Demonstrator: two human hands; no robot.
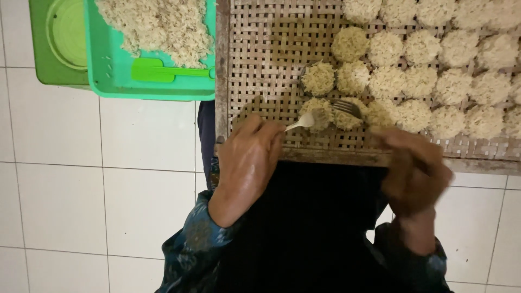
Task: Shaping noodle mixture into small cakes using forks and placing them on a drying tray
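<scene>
My left hand grips a pale spoon whose tip touches a round noodle nest at the near edge of a woven bamboo tray. My right hand, blurred, holds a metal fork with its tines on the neighbouring nest. Several more round pale noodle nests lie in rows across the tray's right part.
A teal plastic tray holding a heap of loose noodles and a green utensil sits at the upper left, over a green container. White floor tiles lie below. Dark clothing covers my lap.
</scene>
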